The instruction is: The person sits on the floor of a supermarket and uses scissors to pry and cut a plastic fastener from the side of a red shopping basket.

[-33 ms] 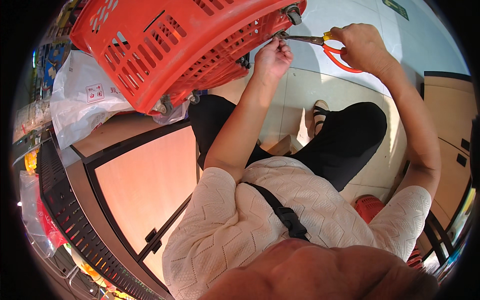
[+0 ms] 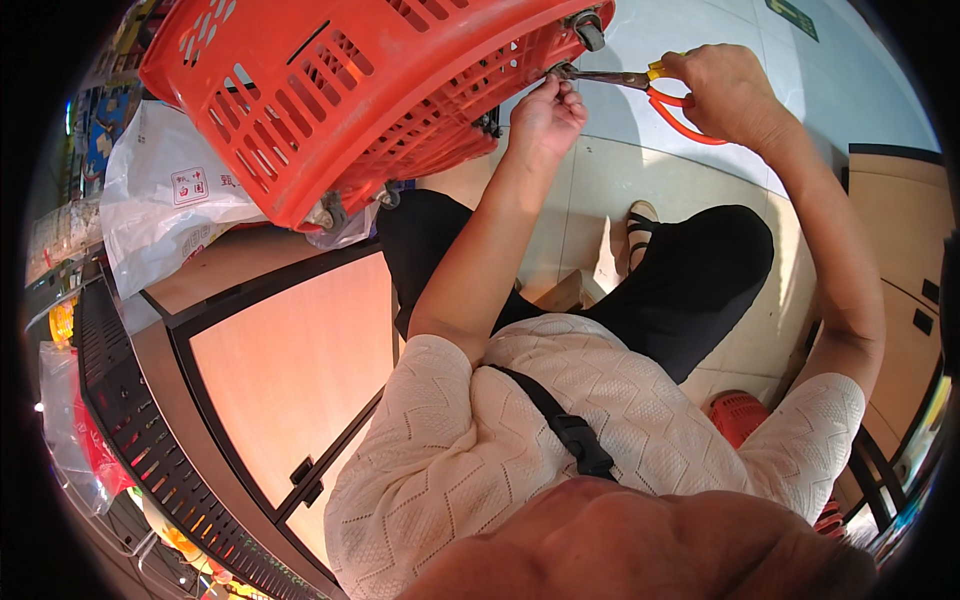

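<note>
A red plastic shopping basket [image 2: 415, 80] lies tipped at the upper left, its slotted underside and small casters toward me. My left hand [image 2: 548, 118] is at its underside, fingers closed in a pinch beside a small dark metal part [image 2: 562, 70]. What the fingertips hold is too small to make out. My right hand [image 2: 735, 100] grips pliers [image 2: 615, 78] with red and yellow handles. Their jaws point left and meet the metal part right by my left fingertips. Just above sits a grey caster [image 2: 588, 34].
A white plastic bag [image 2: 165, 195] lies left of the basket, above a wood-toned cabinet [image 2: 290, 370] with black edging. Black slotted shelving [image 2: 125, 400] stands at far left, and another cabinet [image 2: 900, 225] at right. A red stool-like object [image 2: 738, 415] is beside my right side.
My right hand has shifted very slightly, with the pliers' handles tilting a little. The basket and my left hand stay in place.
</note>
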`<action>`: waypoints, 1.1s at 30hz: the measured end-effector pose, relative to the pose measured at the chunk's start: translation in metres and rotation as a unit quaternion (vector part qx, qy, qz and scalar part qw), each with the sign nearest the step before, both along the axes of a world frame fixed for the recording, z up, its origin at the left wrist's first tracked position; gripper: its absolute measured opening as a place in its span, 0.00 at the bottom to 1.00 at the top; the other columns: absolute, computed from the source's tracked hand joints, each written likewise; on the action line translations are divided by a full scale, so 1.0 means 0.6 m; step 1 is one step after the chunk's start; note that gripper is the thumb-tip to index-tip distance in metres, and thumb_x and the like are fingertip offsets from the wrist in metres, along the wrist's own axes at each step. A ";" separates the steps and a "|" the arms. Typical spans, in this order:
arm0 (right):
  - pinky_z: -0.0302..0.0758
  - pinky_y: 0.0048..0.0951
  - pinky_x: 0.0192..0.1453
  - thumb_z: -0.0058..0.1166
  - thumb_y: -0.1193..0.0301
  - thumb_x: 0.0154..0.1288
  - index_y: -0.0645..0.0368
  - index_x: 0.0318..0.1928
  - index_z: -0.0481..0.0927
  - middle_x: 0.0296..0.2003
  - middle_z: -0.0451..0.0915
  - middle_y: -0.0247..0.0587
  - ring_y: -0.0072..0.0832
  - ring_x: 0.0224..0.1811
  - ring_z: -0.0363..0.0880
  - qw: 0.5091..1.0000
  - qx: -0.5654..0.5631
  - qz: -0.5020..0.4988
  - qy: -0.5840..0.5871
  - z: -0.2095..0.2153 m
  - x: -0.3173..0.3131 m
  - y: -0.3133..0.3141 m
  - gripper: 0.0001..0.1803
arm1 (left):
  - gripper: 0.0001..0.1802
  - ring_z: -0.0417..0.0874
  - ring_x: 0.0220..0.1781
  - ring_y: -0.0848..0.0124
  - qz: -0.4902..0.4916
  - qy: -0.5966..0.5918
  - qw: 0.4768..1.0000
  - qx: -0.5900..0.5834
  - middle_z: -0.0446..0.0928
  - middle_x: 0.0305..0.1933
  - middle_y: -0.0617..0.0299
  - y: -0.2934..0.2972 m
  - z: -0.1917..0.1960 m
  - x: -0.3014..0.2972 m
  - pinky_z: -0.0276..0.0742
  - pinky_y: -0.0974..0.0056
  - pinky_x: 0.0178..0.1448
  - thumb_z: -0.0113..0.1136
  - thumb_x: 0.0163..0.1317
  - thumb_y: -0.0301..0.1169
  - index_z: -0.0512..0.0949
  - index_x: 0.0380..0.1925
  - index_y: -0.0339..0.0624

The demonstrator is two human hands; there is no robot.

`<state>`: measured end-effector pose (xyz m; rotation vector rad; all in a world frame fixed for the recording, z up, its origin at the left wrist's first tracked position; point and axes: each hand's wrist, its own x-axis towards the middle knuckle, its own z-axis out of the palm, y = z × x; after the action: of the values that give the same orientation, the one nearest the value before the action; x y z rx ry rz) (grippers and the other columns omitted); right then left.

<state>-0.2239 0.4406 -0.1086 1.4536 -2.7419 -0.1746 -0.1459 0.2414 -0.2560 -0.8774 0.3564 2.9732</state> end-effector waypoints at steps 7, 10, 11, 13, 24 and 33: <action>0.75 0.34 0.33 0.61 0.80 0.41 0.58 0.44 0.80 0.27 0.81 0.41 0.37 0.28 0.80 0.999 0.031 0.038 0.020 0.036 -0.015 -0.013 0.23 | 0.09 0.66 0.28 0.72 -0.005 0.021 1.000 -0.008 0.66 0.29 0.67 0.002 -0.003 0.001 0.65 0.69 0.32 0.41 0.73 0.34 0.68 0.34 0.47; 0.74 0.33 0.35 0.61 0.81 0.42 0.59 0.44 0.80 0.30 0.81 0.41 0.36 0.31 0.80 0.997 0.028 0.060 0.040 0.041 -0.013 -0.012 0.23 | 0.09 0.66 0.28 0.72 -0.012 0.034 0.999 -0.007 0.66 0.29 0.67 0.003 -0.004 0.001 0.65 0.69 0.32 0.42 0.73 0.34 0.68 0.33 0.47; 0.73 0.32 0.35 0.61 0.81 0.42 0.59 0.44 0.79 0.31 0.81 0.41 0.35 0.31 0.80 0.996 0.035 0.065 0.054 0.042 -0.009 -0.012 0.23 | 0.09 0.66 0.28 0.72 -0.013 0.035 0.999 -0.004 0.66 0.29 0.67 0.003 -0.005 0.001 0.65 0.69 0.32 0.42 0.73 0.35 0.69 0.33 0.47; 0.73 0.31 0.36 0.61 0.80 0.43 0.60 0.44 0.78 0.32 0.81 0.40 0.33 0.32 0.80 0.993 0.049 0.070 0.080 0.044 0.000 -0.017 0.22 | 0.09 0.66 0.28 0.72 -0.014 0.038 0.999 0.001 0.66 0.29 0.67 0.001 -0.009 0.002 0.65 0.68 0.32 0.42 0.73 0.35 0.69 0.32 0.47; 0.69 0.27 0.33 0.58 0.75 0.50 0.59 0.38 0.77 0.25 0.76 0.33 0.26 0.29 0.78 0.980 0.146 0.047 0.128 0.061 0.048 -0.061 0.12 | 0.11 0.68 0.27 0.71 -0.012 0.042 0.999 0.004 0.67 0.28 0.65 0.001 -0.016 -0.001 0.66 0.67 0.31 0.42 0.73 0.34 0.70 0.33 0.44; 0.66 0.24 0.31 0.59 0.73 0.50 0.55 0.35 0.77 0.21 0.73 0.29 0.22 0.26 0.77 0.954 0.213 0.071 0.201 0.073 0.068 -0.087 0.10 | 0.10 0.68 0.28 0.70 -0.009 0.061 0.998 0.015 0.67 0.27 0.65 0.002 -0.029 -0.002 0.66 0.66 0.32 0.43 0.72 0.34 0.70 0.32 0.45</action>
<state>-0.1831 0.3882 -0.0646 1.4816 -2.3476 -0.9878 -0.1468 0.2424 -0.2737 -0.6872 0.3182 3.0158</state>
